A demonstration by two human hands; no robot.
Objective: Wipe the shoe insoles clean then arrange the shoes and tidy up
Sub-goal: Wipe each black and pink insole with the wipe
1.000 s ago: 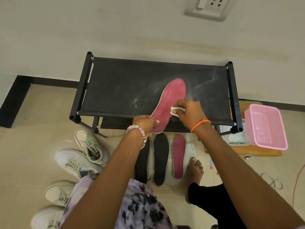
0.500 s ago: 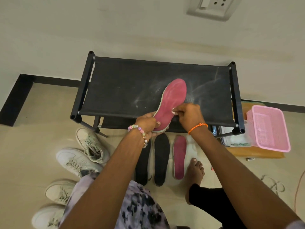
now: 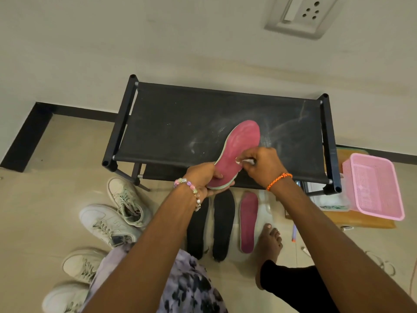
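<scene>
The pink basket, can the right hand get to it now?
Probably not right away. The right hand is busy pinching a white wipe against the pink insole. The pink basket sits open on that side, nothing blocking it.

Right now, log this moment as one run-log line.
step: wiping | left hand: holds pink insole | right hand: rubs white wipe on it | shoes: unarranged

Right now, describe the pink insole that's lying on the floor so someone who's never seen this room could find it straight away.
Find the black shoe rack against the wall; on the floor in front of it, three insoles lie side by side. Two black insoles are on the left of that row, and the pink insole on the floor is the rightmost, beside a bare foot. It lies flat and untouched, unlike the matching pink one held above the rack.
</scene>
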